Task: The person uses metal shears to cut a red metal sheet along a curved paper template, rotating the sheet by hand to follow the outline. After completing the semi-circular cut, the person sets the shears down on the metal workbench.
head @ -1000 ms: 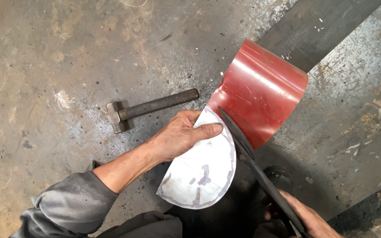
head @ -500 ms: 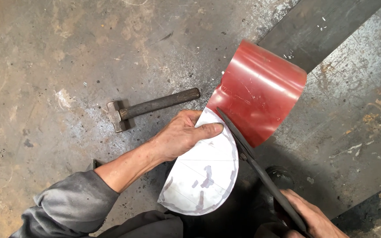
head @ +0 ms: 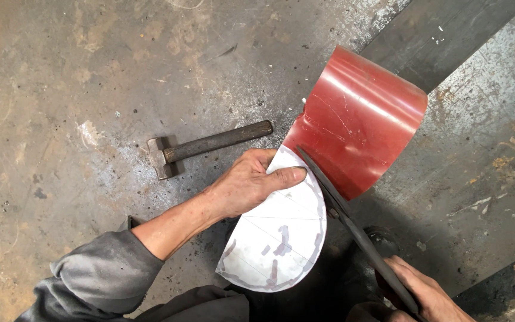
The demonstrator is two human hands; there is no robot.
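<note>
On the concrete floor (head: 61, 89), the left hand (head: 248, 185) grips the white disc (head: 278, 238) steady while the right hand (head: 421, 292), closed around the snips (head: 347, 217), cuts along the red sheet (head: 359, 119); a hammer (head: 207, 146) lies nearby.

- We have a single view, from a camera worn on the head, so no second view overlaps with it.
- We look almost straight down at the concrete floor (head: 90, 77), from above and slightly behind our own arms.
- We sit close in: the left hand (head: 245, 185) lies near the middle, its grey sleeve (head: 96, 280) running off the lower left corner.
- The right hand (head: 424, 295) is cut by the bottom edge at lower right.
- The far side of the scene is at the top, where a dark metal strip (head: 448, 42) crosses the upper right corner.
- A hammer (head: 210, 146) lies just left of centre.
</note>
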